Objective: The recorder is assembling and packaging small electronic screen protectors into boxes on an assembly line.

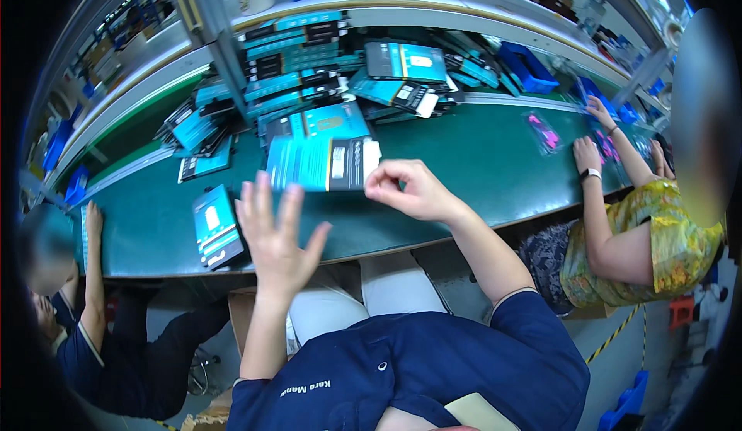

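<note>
A flat teal, white and black box (308, 165) is over the table before me, its left side slightly blurred. A white end flap sticks out at its right end. My right hand (411, 190) is closed in a pinch at that end, by the lower corner; the fingertips partly hide the contact. My left hand (277, 241) is raised just below the box's left part, fingers spread, with nothing in it. Another teal box (217, 226) lies left of that hand, close to the table's near edge. Directly behind the pinched box lies a similar box (321, 122).
Stacked teal and black boxes (290, 68) fill the table's back, beside a metal post (224, 64). A blue bin (528, 68) stands at the back right. Co-workers sit at both sides; the right one's hands (589, 155) are near pink items (543, 132) in clear bags.
</note>
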Demonstrator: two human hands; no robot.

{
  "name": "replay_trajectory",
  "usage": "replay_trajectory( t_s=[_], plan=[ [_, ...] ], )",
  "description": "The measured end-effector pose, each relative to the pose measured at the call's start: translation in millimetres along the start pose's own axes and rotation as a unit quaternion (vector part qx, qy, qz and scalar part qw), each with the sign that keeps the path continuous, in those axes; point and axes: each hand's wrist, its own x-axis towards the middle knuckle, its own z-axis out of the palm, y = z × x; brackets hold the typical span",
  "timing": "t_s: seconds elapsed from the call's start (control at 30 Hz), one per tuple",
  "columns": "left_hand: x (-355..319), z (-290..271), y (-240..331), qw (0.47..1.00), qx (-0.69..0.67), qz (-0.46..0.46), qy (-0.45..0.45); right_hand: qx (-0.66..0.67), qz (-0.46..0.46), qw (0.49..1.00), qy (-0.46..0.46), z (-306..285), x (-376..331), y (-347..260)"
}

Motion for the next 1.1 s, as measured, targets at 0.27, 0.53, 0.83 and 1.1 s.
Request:
replay_trajectory(
  t_s=[0.27, 0.53, 0.83, 1.1],
  plan=[
    [-2.1, 28.4, 32.3, 0.97, -0.045, 0.049, -0.235, -0.556, 0.212, 0.722, 0.354, -263.3, -119.3, 127.1],
    [22.4, 44.9, 21.4, 0.948, -0.13, 0.052, -0.286, -0.566, 0.249, 0.741, 0.261, -133.5, -119.9, 71.3],
    [23.5, 58.5, 19.4, 0.946, -0.168, 0.034, -0.275, -0.2, 0.103, 0.973, -0.049, -41.4, -84.2, 16.9],
    [32.3, 51.0, 27.4, 0.949, -0.268, -0.028, -0.162, 0.189, -0.005, 0.973, 0.134, 26.4, -53.8, -7.5]
  ],
)
